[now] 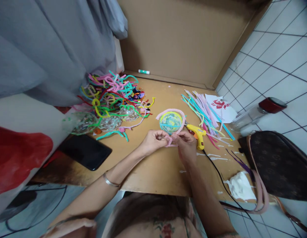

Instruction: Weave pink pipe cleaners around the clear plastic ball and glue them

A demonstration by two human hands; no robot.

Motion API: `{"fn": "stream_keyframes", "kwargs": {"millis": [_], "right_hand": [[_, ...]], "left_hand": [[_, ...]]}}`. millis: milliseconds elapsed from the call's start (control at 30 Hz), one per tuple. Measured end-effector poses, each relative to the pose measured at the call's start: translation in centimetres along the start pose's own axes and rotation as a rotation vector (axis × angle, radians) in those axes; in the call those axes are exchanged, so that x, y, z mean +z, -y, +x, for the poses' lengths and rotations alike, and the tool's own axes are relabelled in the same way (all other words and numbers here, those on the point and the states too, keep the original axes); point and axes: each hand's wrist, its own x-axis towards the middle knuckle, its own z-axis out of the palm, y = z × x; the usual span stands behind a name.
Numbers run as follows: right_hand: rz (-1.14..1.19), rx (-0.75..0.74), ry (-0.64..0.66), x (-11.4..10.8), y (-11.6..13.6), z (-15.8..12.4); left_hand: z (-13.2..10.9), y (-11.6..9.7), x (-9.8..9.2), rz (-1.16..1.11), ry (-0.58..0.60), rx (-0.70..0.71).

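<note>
In the head view, my left hand was angled in from the lower left and my right hand from the lower right, the two nearly meeting over the table. Thumbs and fingertips of both were closed, pinching a pink fuzzy strip between them. The round multicoloured disc lay just beyond my fingertips, pink curving around its far rim; the yellow glue gun rested just beside my right hand.

Open over tabletop beyond disc, hemmed left by pipe-cleaner heap, right by loose strands and glue gun
</note>
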Motion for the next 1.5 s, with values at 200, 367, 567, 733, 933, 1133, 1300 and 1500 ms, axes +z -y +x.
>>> {"fn": "stream_keyframes", "kwargs": {"millis": [200, 367, 567, 733, 933, 1133, 1300, 1500], "right_hand": [[0.006, 0.000, -0.002, 0.0, 0.1, 0.0], [0.022, 0.013, 0.019, -0.1, 0.2, 0.0], [0.004, -0.003, 0.026, 0.0, 0.2, 0.0], [-0.033, 0.007, 0.021, 0.1, 0.3, 0.0], [-0.102, -0.003, -0.002, -0.2, -0.1, 0.0], [-0.082, -0.009, -0.003, -0.3, -0.4, 0.0], [-0.113, -0.001, -0.033, 0.1, -0.3, -0.2], [-0.248, -0.262, -0.105, -0.1, 0.7, -0.4]], "left_hand": [[-0.1, -0.2, -0.1, -0.011, 0.019, -0.008], [-0.1, -0.3, -0.2, 0.015, 0.017, -0.026], [-0.1, -0.3, -0.1, -0.005, 0.026, -0.022], [-0.1, -0.1, -0.1, 0.014, 0.030, -0.007], [-0.2, 0.0, -0.2, 0.018, 0.078, 0.000], [-0.2, 0.3, -0.3, -0.035, 0.117, 0.019], [-0.3, 0.4, -0.1, 0.004, 0.084, 0.013], [-0.6, -0.2, -0.3, -0.005, 0.151, 0.022]]}}
